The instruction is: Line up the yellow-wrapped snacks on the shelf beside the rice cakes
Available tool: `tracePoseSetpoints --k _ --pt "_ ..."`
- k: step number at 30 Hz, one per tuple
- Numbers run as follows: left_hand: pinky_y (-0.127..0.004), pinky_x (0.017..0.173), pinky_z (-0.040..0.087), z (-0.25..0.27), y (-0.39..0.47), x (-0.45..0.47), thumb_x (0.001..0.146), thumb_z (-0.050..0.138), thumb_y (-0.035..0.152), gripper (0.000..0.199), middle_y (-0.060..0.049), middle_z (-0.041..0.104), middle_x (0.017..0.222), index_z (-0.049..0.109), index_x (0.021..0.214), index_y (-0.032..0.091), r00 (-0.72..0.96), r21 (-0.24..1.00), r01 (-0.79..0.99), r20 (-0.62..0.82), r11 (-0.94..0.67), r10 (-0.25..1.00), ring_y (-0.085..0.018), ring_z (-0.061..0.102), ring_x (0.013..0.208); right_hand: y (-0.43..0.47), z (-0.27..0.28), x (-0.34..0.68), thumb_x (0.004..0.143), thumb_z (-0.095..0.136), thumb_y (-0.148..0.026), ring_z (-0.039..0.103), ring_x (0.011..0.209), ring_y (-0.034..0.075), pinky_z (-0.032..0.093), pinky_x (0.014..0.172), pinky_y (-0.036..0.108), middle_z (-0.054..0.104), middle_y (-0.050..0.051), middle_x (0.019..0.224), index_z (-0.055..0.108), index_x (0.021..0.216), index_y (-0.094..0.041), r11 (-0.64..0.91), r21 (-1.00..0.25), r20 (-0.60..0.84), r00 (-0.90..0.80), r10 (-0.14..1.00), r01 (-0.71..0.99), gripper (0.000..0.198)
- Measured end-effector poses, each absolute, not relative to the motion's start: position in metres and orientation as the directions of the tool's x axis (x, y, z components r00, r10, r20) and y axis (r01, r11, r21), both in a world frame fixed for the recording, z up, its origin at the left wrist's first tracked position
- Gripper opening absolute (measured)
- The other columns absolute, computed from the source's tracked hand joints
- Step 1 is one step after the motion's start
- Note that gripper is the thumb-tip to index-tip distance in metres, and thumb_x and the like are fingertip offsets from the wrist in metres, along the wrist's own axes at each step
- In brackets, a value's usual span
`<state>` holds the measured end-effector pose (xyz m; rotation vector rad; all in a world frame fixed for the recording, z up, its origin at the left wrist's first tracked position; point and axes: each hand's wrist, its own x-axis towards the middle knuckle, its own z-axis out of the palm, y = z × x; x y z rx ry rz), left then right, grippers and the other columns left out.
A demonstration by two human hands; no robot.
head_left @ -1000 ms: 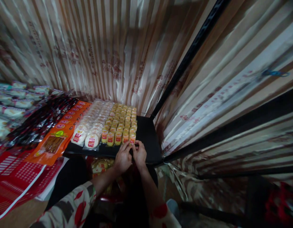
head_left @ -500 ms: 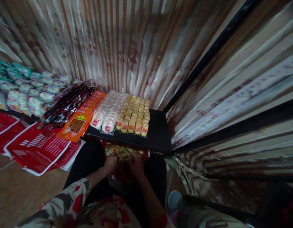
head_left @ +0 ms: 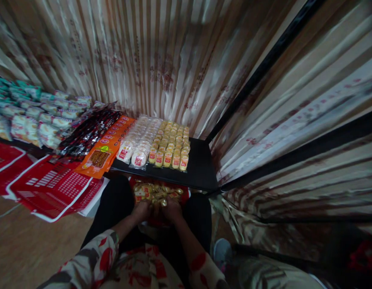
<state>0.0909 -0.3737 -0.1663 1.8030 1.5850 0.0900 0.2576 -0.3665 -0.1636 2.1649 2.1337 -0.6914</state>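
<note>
Between my knees sits a red basket (head_left: 186, 192) holding many small yellow-wrapped snack packets (head_left: 154, 192). My left hand (head_left: 141, 211) is at the basket's near left, its fingers curled onto packets. To the right, my right hand (head_left: 173, 209) grips packets too, thumb towards the middle. The packets and the dim light partly hide the fingertips of both hands. Just beyond the basket, rows of yellow-wrapped snacks (head_left: 168, 146) lie on a black table (head_left: 199, 168). Beside them are rows of round white snacks in clear wrappers (head_left: 139, 140).
Further left on the table lie an orange snack bag (head_left: 104, 150), a pile of dark packets (head_left: 88, 130) and white and teal packets (head_left: 44, 110). Red baskets (head_left: 53, 186) stand at the left. A striped curtain (head_left: 162, 60) and black poles (head_left: 258, 84) border the table. A shoe (head_left: 222, 251) shows at lower right.
Both hands have drawn slightly towards me in the basket, and more of the yellow packets shows beyond them. The snacks on the table have stayed put.
</note>
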Motion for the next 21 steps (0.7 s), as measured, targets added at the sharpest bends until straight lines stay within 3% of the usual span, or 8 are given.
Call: tracePoseSetpoints --k 6,8,11,14,17,21 --pt "-0.029 0.094 0.037 -0.149 -0.368 0.092 0.081 0.040 0.015 0.027 -0.009 0.063 0.107 0.061 0.098 0.014 0.163 0.680 0.725 -0.324 0.110 0.932 -0.018 0.055 0.104 -0.360 -0.144 0.265 0.070 0.054 -0.028 0.057 0.098 0.023 0.043 0.087 0.032 0.062 0.010 0.104 0.060 0.105 -0.018 -0.116 -0.649 -0.106 0.062 0.993 0.752 0.037" --pt "-0.029 0.094 0.038 -0.144 -0.366 0.097 0.082 0.041 0.019 0.027 -0.009 0.063 0.107 0.060 0.100 0.014 0.172 0.738 0.664 -0.312 0.124 0.934 -0.018 0.056 0.104 -0.359 -0.138 0.267 0.068 0.056 -0.030 0.060 0.089 0.022 0.047 0.081 0.032 0.063 0.009 0.098 0.059 0.105 -0.017 -0.129 -0.791 -0.080 0.107 0.991 0.598 0.039" --pt "-0.027 0.090 0.042 -0.136 -0.366 0.108 0.083 0.043 0.024 0.028 -0.007 0.065 0.106 0.059 0.104 0.015 0.228 0.816 0.565 -0.299 0.124 0.927 -0.017 0.058 0.101 -0.359 -0.128 0.267 0.065 0.059 -0.036 0.062 0.071 0.018 0.051 0.065 0.029 0.064 0.005 0.086 0.057 0.105 -0.017 -0.191 -0.945 -0.155 0.149 0.977 0.265 0.044" --pt "-0.025 0.079 0.048 -0.129 -0.367 0.122 0.081 0.047 0.026 0.033 -0.006 0.065 0.106 0.055 0.111 0.015 0.304 0.902 0.407 -0.279 0.141 0.911 -0.016 0.061 0.094 -0.360 -0.114 0.263 0.062 0.064 -0.039 0.062 0.064 0.016 0.050 0.058 0.027 0.065 0.003 0.080 0.057 0.102 -0.018 -0.222 -0.975 -0.219 0.158 0.963 -0.002 0.046" --pt "-0.025 0.065 0.050 -0.121 -0.368 0.132 0.076 0.051 0.024 0.041 -0.007 0.065 0.104 0.049 0.116 0.013 0.300 0.950 0.213 -0.285 0.227 0.911 -0.016 0.063 0.081 -0.359 -0.102 0.262 0.060 0.067 -0.042 0.061 0.061 0.015 0.049 0.055 0.026 0.066 0.003 0.077 0.058 0.096 -0.018 -0.229 -0.970 -0.240 0.181 0.954 -0.080 0.045" --pt "-0.028 0.079 0.047 -0.103 -0.363 0.133 0.073 0.052 0.016 0.037 -0.007 0.064 0.104 0.054 0.110 0.014 0.138 0.925 0.340 -0.227 0.170 0.964 -0.017 0.061 0.089 -0.361 -0.096 0.270 0.067 0.061 -0.046 0.063 0.066 0.018 0.050 0.055 0.027 0.067 0.005 0.078 0.057 0.090 -0.017 -0.224 -0.975 -0.219 0.190 0.957 0.002 0.038"
